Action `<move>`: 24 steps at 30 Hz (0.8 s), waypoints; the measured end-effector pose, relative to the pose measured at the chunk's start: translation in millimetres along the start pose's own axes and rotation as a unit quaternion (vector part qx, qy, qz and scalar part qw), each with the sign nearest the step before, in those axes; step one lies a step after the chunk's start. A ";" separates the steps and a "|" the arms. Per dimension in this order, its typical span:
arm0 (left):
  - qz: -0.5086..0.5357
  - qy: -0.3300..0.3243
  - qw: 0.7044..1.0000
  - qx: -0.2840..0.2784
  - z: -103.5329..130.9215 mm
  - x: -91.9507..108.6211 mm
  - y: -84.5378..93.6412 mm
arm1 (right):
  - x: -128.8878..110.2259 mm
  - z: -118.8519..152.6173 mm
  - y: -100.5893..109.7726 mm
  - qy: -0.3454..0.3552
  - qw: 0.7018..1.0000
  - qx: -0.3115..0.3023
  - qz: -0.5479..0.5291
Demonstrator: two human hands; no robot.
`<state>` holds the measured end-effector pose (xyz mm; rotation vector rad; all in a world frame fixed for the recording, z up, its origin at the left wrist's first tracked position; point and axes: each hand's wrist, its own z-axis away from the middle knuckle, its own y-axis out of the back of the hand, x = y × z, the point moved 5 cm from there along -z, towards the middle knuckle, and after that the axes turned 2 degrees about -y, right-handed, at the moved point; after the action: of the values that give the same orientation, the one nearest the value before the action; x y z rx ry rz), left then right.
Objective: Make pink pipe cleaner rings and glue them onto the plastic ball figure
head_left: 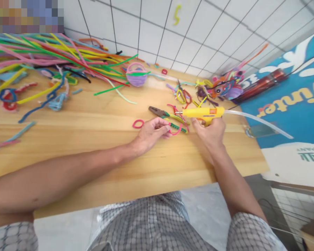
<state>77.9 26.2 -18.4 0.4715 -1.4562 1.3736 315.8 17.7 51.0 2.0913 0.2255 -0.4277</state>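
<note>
My right hand point(211, 130) is wrapped round the handle of a yellow hot glue gun point(202, 112), its nozzle pointing left. A clear glue stick point(261, 120) sticks out of the gun's back end. Between the fingers of my left hand point(157, 129) is a pink pipe cleaner point(178, 131), bent in a curve on the side towards the gun. Just beyond my left hand lie pliers point(158, 111) with green and yellow handles, partly hidden by the fingers. A pink pipe cleaner ring point(138, 123) rests on the wood left of that hand.
Many coloured pipe cleaners point(75, 57) are heaped at the back left. A purple ball-shaped piece point(136, 75), scissors point(183, 97) and a colourful pipe cleaner figure point(222, 87) stand along the white grid wall point(157, 28). A blue printed panel point(290, 97) borders the table's right side.
</note>
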 end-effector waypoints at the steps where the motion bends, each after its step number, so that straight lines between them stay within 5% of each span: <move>1: -0.001 -0.001 1.000 -0.003 -0.2 -0.2 -0.1 | -0.6 -1.4 3.1 -0.009 1.000 0.011 -0.007; 7: -0.010 -0.015 1.000 -0.015 1.2 1.0 0.9 | 0.1 -5.9 27.3 -0.025 0.998 0.043 -0.023; 14: -0.031 -0.026 0.999 -0.018 1.2 2.2 1.8 | 31.2 4.7 46.1 -0.084 0.995 0.043 -0.035; 24: -0.032 -0.011 0.999 -0.001 1.0 1.5 3.1 | 136.9 -13.9 35.6 -0.179 0.982 0.051 0.040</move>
<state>74.4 26.6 -18.5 0.5287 -1.4497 1.3198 456.5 9.5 32.6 2.0712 -0.0947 -0.7678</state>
